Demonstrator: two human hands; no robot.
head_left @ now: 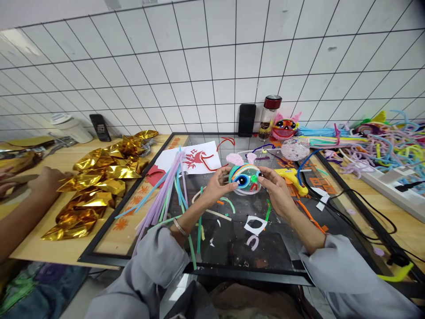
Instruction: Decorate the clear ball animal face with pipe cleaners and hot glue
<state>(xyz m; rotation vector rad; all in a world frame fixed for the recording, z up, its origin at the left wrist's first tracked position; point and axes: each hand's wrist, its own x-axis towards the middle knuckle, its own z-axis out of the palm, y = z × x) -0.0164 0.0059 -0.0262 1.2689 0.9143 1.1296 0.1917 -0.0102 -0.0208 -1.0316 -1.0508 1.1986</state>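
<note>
A round animal face made of pipe cleaners (245, 189) is held up between my two hands over the middle of the glass-topped board. It has a large blue eye, a green nose, striped bands across the top and pink ears. My left hand (219, 185) grips its left edge, thumb at the front near the blue eye. On the opposite edge, my right hand (274, 188) holds it with fingers curled round and partly covering that side. Below it lie a white paper cut-out (255, 225) and a curled lilac pipe cleaner (253, 243).
Purple and blue pipe cleaners (162, 199) lie left over white paper with a red print (209, 150). A yellow glue gun (292, 180) and cables are right. Behind stand a glass bottle (268, 119) and phone (247, 120). Another person's hand (46, 184) is by gold foil (99, 181).
</note>
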